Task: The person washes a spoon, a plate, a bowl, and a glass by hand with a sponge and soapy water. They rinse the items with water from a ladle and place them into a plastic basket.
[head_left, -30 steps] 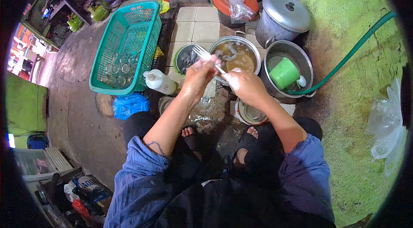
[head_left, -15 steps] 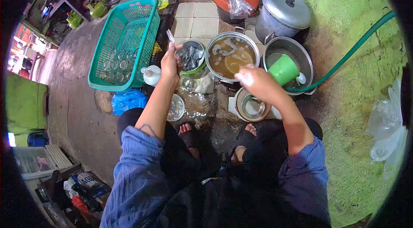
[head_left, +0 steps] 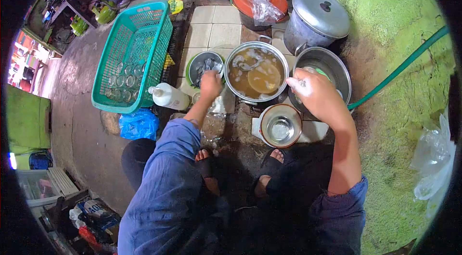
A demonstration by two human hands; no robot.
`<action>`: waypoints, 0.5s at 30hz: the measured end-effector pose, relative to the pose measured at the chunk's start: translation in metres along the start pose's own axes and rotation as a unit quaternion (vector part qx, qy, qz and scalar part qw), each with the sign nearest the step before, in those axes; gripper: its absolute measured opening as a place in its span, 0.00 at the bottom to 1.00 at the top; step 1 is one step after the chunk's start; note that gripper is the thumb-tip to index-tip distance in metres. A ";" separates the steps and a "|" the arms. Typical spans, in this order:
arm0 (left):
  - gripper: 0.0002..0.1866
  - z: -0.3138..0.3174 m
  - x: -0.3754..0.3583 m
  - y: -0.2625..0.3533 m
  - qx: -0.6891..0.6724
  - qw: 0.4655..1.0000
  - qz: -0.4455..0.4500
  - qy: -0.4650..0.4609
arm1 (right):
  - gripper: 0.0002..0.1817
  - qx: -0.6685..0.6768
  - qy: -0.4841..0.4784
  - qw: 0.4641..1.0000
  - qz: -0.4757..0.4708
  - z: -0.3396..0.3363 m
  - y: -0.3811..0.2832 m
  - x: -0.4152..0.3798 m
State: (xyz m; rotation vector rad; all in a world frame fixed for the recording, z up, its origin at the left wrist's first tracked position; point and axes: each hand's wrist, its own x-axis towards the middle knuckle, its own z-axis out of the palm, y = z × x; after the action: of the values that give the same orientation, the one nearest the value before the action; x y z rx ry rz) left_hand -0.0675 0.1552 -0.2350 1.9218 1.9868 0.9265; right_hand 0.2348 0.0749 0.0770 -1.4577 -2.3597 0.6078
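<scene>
My left hand (head_left: 211,84) reaches down to the metal bowl (head_left: 193,70), its fingers closed at the near rim and partly hidden. Dark and shiny cutlery (head_left: 210,66) lies in that bowl, right beyond the fingers. White suds cover the thumb side of my right hand (head_left: 315,92), which is closed near the edge of a deep metal pot (head_left: 337,62); whatever it grips is hidden. Between the hands stands a wide pot of brown, foamy water (head_left: 262,77) with a round shape under the surface. A green dipper (head_left: 321,73) shows partly behind my right hand.
A green basket (head_left: 166,38) with several glasses stands left, beside a white bottle (head_left: 171,97) and blue plastic bag (head_left: 138,124). A bowl of clear water (head_left: 281,129) sits near my feet. Behind are a lidded pot (head_left: 320,14) and red lid (head_left: 262,2). A hose (head_left: 402,70) crosses right.
My left hand, which held up a fork, has lowered to the cutlery bowl, and the fork no longer shows raised. My right hand has moved right, from the foamy pot to the deep pot.
</scene>
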 end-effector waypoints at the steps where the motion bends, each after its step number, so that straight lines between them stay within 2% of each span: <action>1: 0.13 -0.002 0.001 0.029 -0.031 0.998 0.020 -0.054 | 0.14 0.001 -0.002 1.000 0.006 0.001 0.001 0.003; 2: 0.14 -0.001 -0.001 0.056 -0.062 0.992 0.040 -0.107 | 0.14 0.001 -0.003 1.000 0.012 0.002 0.003 0.007; 4: 0.17 0.013 -0.005 0.086 0.023 0.960 -0.017 -0.277 | 0.13 0.008 0.000 1.000 0.008 0.005 0.004 0.011; 6: 0.17 0.063 -0.004 0.069 0.179 0.890 0.073 -0.413 | 0.13 0.015 0.004 1.000 0.005 0.009 0.005 0.014; 7: 0.17 0.095 -0.011 0.052 0.183 0.913 0.071 -0.357 | 0.13 0.017 -0.004 1.000 0.006 0.011 0.006 0.015; 8: 0.17 0.100 -0.010 0.052 0.182 0.913 0.072 -0.357 | 0.13 0.020 -0.011 1.000 0.008 0.013 0.007 0.014; 10: 0.20 0.098 -0.005 0.058 0.235 0.851 0.125 -0.452 | 0.12 0.017 -0.009 1.000 -0.003 0.012 0.007 0.012; 11: 0.21 0.100 0.004 0.064 0.269 0.798 0.111 -0.527 | 0.11 0.016 -0.009 1.000 -0.007 0.011 0.005 0.011; 12: 0.21 0.111 0.007 0.061 0.269 0.797 0.112 -0.530 | 0.11 0.014 -0.010 1.000 -0.010 0.010 0.005 0.010; 14: 0.28 0.143 0.008 0.047 0.235 0.773 0.016 -0.589 | 0.10 0.007 0.009 0.999 -0.037 0.016 0.012 0.008; 15: 0.29 0.152 0.000 0.045 0.210 0.808 -0.057 -0.547 | 0.10 -0.002 0.029 0.997 -0.066 0.018 0.016 0.008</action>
State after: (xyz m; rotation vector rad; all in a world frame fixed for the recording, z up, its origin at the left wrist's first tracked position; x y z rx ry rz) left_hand 0.0554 0.1954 -0.3262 1.7877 1.5322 -0.6551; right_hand 0.2347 0.0850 0.0538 -1.2896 -2.3908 0.5213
